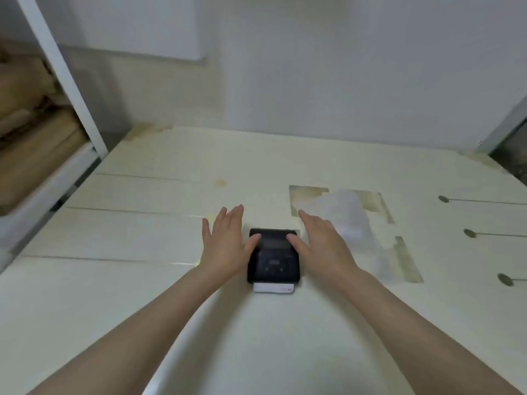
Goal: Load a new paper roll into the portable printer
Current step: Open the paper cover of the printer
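A small black portable printer (274, 260) lies flat on the cream table (142, 280), with a white part (273, 288) poking out at its near edge. My left hand (225, 246) is spread open beside the printer's left side, its thumb resting on the printer's top left. My right hand (322, 246) is spread open on the printer's right side, thumb on its top right. Neither hand grips anything. A clear plastic bag (350, 223) holding something white lies just beyond my right hand; its contents are blurred.
A white shelf frame (61, 78) with brown packages (31, 143) stands at the left. Dark slots with round ends (470, 233) mark the table's right side. Patches of worn surface (405, 260) lie under the bag. A white wall rises behind the table.
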Demonstrator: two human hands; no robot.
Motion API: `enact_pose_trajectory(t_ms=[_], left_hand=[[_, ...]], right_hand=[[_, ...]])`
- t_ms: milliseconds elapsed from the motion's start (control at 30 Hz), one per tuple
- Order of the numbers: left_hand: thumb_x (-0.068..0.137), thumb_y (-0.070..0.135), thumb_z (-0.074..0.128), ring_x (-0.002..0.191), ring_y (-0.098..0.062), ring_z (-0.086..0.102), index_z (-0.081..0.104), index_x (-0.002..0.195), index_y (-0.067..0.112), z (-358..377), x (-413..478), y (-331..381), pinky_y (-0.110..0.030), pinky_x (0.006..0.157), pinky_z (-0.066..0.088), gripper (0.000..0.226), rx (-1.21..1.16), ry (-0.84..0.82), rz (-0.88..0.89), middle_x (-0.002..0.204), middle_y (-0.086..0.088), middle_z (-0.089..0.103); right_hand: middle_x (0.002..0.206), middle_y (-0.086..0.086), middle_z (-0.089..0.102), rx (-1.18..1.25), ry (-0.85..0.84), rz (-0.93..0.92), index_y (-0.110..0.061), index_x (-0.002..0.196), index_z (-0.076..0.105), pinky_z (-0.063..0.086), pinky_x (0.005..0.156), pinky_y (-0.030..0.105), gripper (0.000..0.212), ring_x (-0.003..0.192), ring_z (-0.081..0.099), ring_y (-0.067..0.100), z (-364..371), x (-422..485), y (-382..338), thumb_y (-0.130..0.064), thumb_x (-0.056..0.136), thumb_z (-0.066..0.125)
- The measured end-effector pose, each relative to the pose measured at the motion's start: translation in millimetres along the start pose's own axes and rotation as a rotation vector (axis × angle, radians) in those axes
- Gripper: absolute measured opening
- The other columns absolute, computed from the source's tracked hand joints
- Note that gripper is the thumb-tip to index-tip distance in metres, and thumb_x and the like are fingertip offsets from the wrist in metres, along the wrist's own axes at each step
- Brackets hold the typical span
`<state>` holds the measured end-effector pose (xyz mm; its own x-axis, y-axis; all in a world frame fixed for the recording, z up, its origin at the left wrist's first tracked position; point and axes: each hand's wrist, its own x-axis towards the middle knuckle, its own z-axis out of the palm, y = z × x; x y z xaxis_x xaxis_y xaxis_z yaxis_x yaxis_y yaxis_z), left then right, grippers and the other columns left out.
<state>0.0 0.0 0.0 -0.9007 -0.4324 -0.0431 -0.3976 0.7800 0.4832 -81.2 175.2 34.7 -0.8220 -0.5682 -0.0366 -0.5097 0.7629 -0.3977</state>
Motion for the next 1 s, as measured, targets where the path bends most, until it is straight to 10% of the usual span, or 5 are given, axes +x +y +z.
enact_pose_trajectory(t_ms=[233, 467, 567, 700, 1000], left_hand=[[0.105, 0.036, 0.031, 0.126, -0.019, 0.051, 0.042, 0.144, 0.021, 38, -12, -11, -0.027, 0.091, 0.036, 0.043, -0.425, -0.027, 0.023, 0.130, 0.008, 0.058], [0.102, 0.032, 0.046, 0.118, -0.005, 0.060, 0.048, 0.140, 0.034, 64, -44, -21, -0.026, 0.096, 0.052, 0.038, -0.980, 0.130, 0.110, 0.134, 0.019, 0.057], [0.101, 0.033, 0.050, 0.115, -0.014, 0.063, 0.042, 0.145, 0.034, 67, -57, -21, -0.031, 0.087, 0.057, 0.045, -1.122, 0.124, 0.039, 0.132, 0.014, 0.055], [0.099, 0.037, 0.051, 0.110, -0.030, 0.067, 0.044, 0.143, 0.031, 63, -61, -22, -0.042, 0.074, 0.058, 0.045, -1.241, 0.043, -0.052, 0.134, -0.001, 0.060], [0.098, 0.038, 0.054, 0.106, -0.030, 0.070, 0.066, 0.119, 0.013, 56, -60, -22, -0.047, 0.091, 0.057, 0.034, -1.344, -0.007, -0.065, 0.117, -0.007, 0.073]], right_hand=[[0.104, 0.007, 0.071, 0.065, 0.200, 0.061, -0.016, 0.135, 0.045, 0.052, 0.079, 0.040, 0.040, 0.094, 0.063, 0.028, 62, -13, 14, -0.035, 0.101, 0.039], [0.121, -0.003, 0.065, 0.453, 0.411, -0.045, -0.028, 0.149, 0.035, 0.049, 0.086, 0.029, 0.047, 0.104, 0.061, 0.017, 99, -53, 18, -0.026, 0.101, 0.041], [0.128, -0.012, 0.059, 0.671, 0.357, -0.056, -0.024, 0.146, 0.041, 0.046, 0.091, 0.013, 0.045, 0.106, 0.058, -0.002, 94, -64, 17, -0.024, 0.102, 0.044], [0.139, -0.005, 0.056, 0.978, 0.226, -0.027, -0.016, 0.144, 0.046, 0.041, 0.110, 0.028, 0.046, 0.126, 0.054, 0.007, 87, -67, 25, -0.027, 0.100, 0.051], [0.125, 0.003, 0.069, 1.204, -0.033, -0.196, -0.017, 0.128, 0.060, 0.048, 0.103, 0.028, 0.031, 0.120, 0.063, 0.017, 85, -59, 36, -0.012, 0.103, 0.042]])
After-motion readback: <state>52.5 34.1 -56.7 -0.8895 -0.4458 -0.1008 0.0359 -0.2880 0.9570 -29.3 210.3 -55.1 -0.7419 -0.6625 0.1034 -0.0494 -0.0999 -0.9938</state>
